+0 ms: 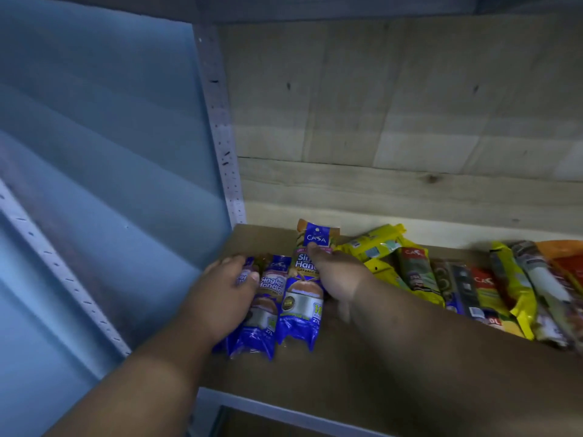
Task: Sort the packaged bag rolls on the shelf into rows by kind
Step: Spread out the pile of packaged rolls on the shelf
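Three blue garbage-bag roll packs lie side by side at the shelf's left end. My left hand (225, 291) grips the leftmost blue pack (244, 275), mostly hiding it. The middle blue pack (268, 305) lies free between my hands. My right hand (336, 277) holds the third blue pack (304, 288) from its right side, thumb on its label. To the right lie yellow packs (377, 244) and a mixed row of green, red and yellow packs (479, 294).
The brown shelf board (262, 238) ends at a perforated metal upright (225, 165) on the left, with a blue wall beyond. A wooden back panel (394, 190) closes the rear. The shelf's metal front edge (284, 411) runs below my arms.
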